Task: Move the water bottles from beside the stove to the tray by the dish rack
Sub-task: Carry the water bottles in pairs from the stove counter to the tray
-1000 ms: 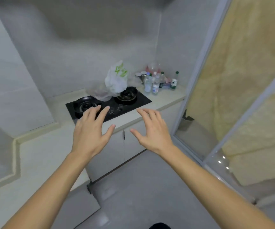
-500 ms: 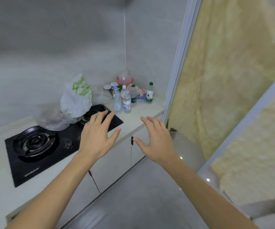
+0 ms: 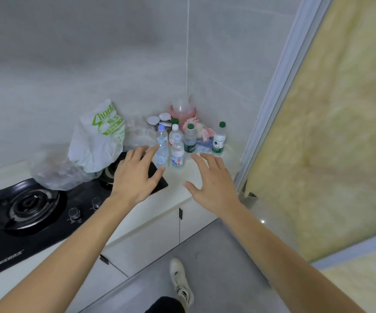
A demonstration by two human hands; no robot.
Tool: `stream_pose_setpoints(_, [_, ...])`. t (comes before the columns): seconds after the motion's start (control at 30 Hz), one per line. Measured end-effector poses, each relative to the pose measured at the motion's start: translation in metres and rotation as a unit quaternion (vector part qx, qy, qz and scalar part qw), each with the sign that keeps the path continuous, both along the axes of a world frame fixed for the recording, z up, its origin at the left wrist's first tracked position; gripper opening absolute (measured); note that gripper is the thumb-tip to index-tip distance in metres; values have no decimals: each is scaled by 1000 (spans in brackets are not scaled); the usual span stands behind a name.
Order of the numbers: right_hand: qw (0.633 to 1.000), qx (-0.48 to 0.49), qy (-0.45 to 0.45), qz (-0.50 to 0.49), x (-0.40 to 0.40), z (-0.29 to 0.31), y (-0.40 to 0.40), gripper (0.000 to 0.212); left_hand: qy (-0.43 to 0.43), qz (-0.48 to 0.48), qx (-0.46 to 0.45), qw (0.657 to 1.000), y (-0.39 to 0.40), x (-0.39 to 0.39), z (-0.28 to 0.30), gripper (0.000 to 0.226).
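Note:
Several small water bottles stand in the counter corner right of the black stove (image 3: 35, 218): a blue-capped bottle (image 3: 162, 145), a white-capped bottle with a red label (image 3: 177, 152), a dark-labelled green-capped bottle (image 3: 190, 141) and a white-labelled green-capped bottle (image 3: 219, 138). My left hand (image 3: 135, 175) hovers with spread fingers just left of the blue-capped bottle, holding nothing. My right hand (image 3: 212, 181) hovers open in front of the green-capped bottles, also empty. No tray or dish rack is in view.
A white plastic bag with green print (image 3: 99, 138) and a clear bag (image 3: 56, 170) lie on the stove's right burner. Jars with white lids (image 3: 158, 119) and a pink jug (image 3: 182, 110) stand behind the bottles. A sliding door frame (image 3: 273, 105) borders the counter on the right.
I have come closer to the counter corner. Both hands have moved forward and now hover just in front of the bottles, still spread and empty.

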State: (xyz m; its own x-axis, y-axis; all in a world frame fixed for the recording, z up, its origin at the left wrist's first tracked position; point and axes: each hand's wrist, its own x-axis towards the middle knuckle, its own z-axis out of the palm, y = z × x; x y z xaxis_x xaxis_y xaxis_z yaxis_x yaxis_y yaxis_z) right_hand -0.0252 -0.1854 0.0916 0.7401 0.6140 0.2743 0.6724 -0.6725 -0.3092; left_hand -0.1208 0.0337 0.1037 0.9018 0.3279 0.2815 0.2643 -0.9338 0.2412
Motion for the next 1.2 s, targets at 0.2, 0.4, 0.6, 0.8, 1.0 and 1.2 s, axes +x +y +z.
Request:
stream_pose_setpoints(0.2, [999, -33, 17, 34, 118, -14, 64, 76, 20, 23, -18, 999, 48, 105, -37, 73])
stream_pose_setpoints(0.4, [986, -112, 93, 77, 221, -32, 133, 71, 115, 20, -34, 993, 96, 201, -68, 65])
stream_pose_setpoints(0.6, [967, -155, 147, 141, 279, -75, 183, 64, 248, 38, -113, 962, 126, 247, -102, 66])
stream_pose_setpoints(0.8, [950, -161, 167, 210, 303, -114, 201, 45, 245, 64, -132, 958, 132, 261, -128, 55])
stream_pose_setpoints(1.0, [946, -152, 140, 251, 321, -120, 200, 23, 228, 116, -106, 961, 130, 276, -139, 44])
stream_pose_setpoints(1.2, [935, -150, 99, 305, 332, -124, 198, 36, 204, 146, -89, 964, 118, 270, -139, 35])
